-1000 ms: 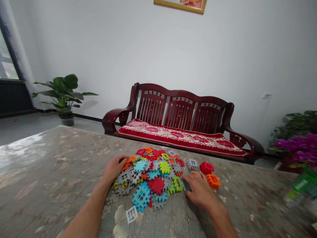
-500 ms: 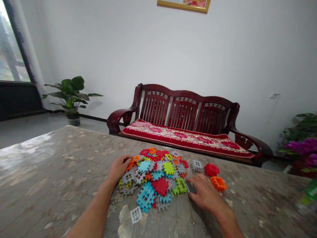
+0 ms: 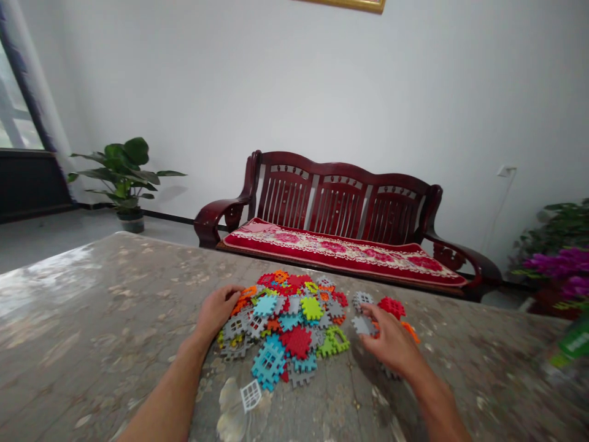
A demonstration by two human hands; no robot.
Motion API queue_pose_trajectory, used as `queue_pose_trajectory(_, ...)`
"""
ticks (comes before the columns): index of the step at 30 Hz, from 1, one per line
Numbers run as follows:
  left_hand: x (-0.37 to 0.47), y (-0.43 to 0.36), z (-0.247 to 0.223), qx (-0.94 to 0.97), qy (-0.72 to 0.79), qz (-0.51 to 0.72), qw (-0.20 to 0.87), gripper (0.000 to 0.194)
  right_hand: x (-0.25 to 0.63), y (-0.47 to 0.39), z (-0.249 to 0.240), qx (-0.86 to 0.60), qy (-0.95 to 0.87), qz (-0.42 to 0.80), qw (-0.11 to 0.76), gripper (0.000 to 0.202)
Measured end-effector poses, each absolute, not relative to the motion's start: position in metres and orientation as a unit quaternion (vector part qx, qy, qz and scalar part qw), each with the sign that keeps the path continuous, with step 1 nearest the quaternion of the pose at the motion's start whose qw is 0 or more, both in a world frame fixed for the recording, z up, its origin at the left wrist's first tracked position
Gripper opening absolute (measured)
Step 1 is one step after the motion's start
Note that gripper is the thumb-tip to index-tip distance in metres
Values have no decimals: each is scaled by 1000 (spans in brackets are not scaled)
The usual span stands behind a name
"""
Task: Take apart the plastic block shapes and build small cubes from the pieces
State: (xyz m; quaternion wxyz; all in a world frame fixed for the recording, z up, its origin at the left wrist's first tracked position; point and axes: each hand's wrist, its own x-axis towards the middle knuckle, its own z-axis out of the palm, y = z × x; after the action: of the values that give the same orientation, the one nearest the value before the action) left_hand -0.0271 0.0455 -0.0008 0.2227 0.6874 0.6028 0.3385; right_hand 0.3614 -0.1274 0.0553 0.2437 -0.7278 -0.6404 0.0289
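A heap of toothed plastic building tiles in red, blue, green, orange and grey lies on the table, with a red tile [image 3: 296, 342] and a blue window-like tile [image 3: 269, 362] near its front. My left hand [image 3: 219, 310] rests against the heap's left edge beside an orange tile [image 3: 249, 293], its thumb and fingers apart. To the right of the heap, my right hand [image 3: 390, 337] grips a grey tile [image 3: 362, 325] between thumb and fingers. Just beyond it are a grey openwork piece [image 3: 362, 299] and a red piece [image 3: 392, 306]. An orange piece [image 3: 411, 332] is partly hidden behind that hand.
A white window-shaped piece [image 3: 251, 395] lies in front of the heap on the patterned tabletop [image 3: 138, 307]. At the right edge stands a bottle with a green label [image 3: 575, 341], blurred. Behind the table is a wooden bench [image 3: 340, 202] with a red cover.
My right hand has lifted the grey tile from beside the green one and moved it away toward the separate pieces. My left hand stays by the heap. The view has shifted slightly.
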Motion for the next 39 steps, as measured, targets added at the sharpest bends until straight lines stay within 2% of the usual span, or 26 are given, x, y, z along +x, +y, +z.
queue_pose_trajectory(6, -28, 46, 0, 687, 613, 321, 220, 34, 390, -108, 52, -726, -564, 46, 391, 62)
queue_pose_trajectory(9, -29, 48, -4, 686, 610, 325, 227, 35, 398, -92, 50, -735, -535, 53, 414, 63)
queue_pose_trajectory(12, -29, 49, -6, 688, 605, 329, 229, 36, 402, -76, 43, -761, -518, 43, 388, 64)
queue_pose_trajectory(18, -28, 48, -3, 688, 604, 328, 232, 36, 405, -57, 38, -801, -530, -19, 280, 63)
queue_pose_trajectory(27, -28, 47, -4, 683, 608, 330, 233, 35, 398, -55, 43, -813, -540, -39, 214, 64)
queue_pose_trajectory(32, -27, 47, -2, 682, 612, 328, 230, 33, 384, -67, 50, -786, -569, -118, 213, 46)
queue_pose_trajectory(34, -27, 47, -2, 680, 617, 325, 227, 33, 372, -72, 52, -763, -598, -112, 219, 42)
queue_pose_trajectory(39, -27, 47, -1, 685, 612, 325, 226, 33, 343, -75, 41, -717, -662, -25, 218, 56)
